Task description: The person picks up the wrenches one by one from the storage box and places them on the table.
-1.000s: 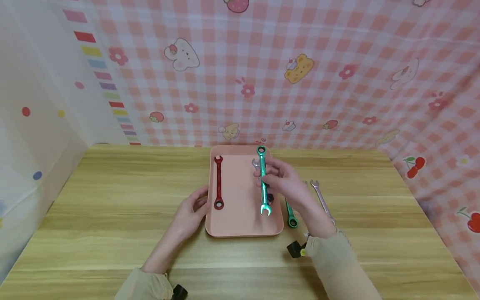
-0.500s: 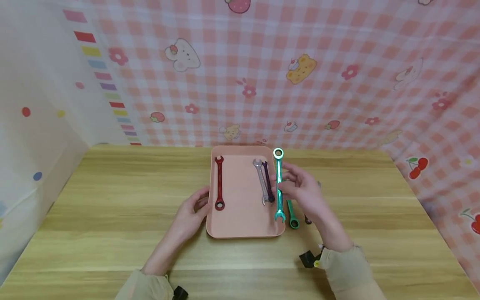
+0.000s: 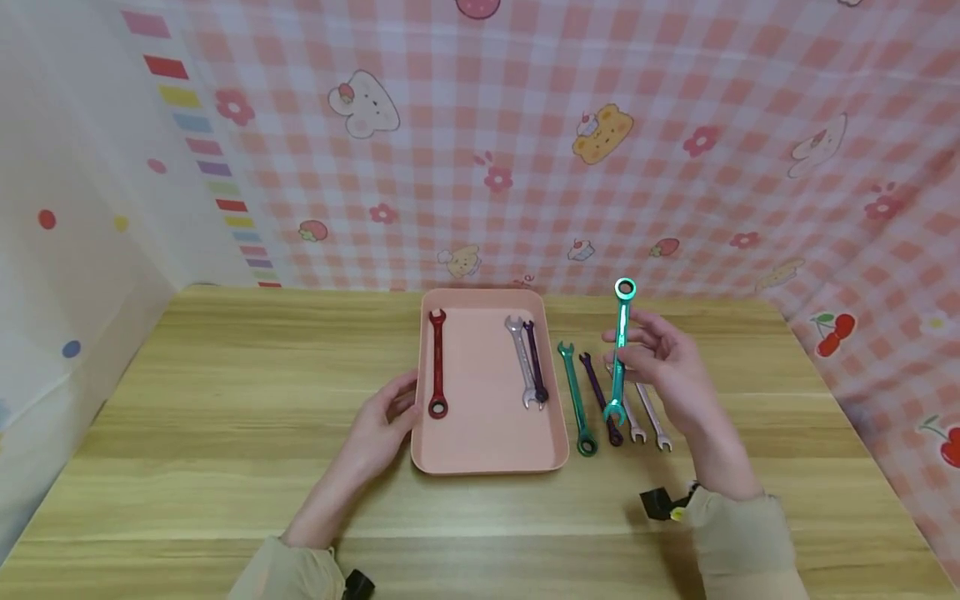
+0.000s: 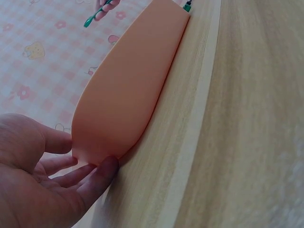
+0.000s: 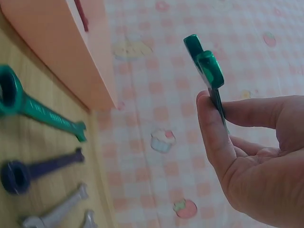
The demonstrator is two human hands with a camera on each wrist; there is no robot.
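Note:
In the head view my right hand (image 3: 675, 379) pinches a shiny green ratcheting combination wrench (image 3: 622, 325) between thumb and fingers, raised above the table right of the tray. Its ring end points up and away, its forked end toward me. Against the left wall of a pink tray (image 3: 480, 446) rest the fingers of my left hand (image 3: 384, 429); the left wrist view shows them touching that wall (image 4: 123, 80). Inside the tray, a red wrench (image 3: 438, 362) lies along the left side. A silver wrench (image 3: 522, 358) and a dark purple wrench (image 3: 536, 362) lie side by side at the right.
Right of the tray, another green wrench (image 3: 576, 400), a purple wrench (image 3: 596, 387) and two silver wrenches (image 3: 654, 417) lie roughly in a row on the wooden table (image 3: 240, 417). The held wrench partly covers this row. A pink checked cloth (image 3: 450, 167) hangs behind the table.
My right hand has carried the green wrench rightward, from over the tray to above the wrenches on the table. My left hand and the tray have stayed put.

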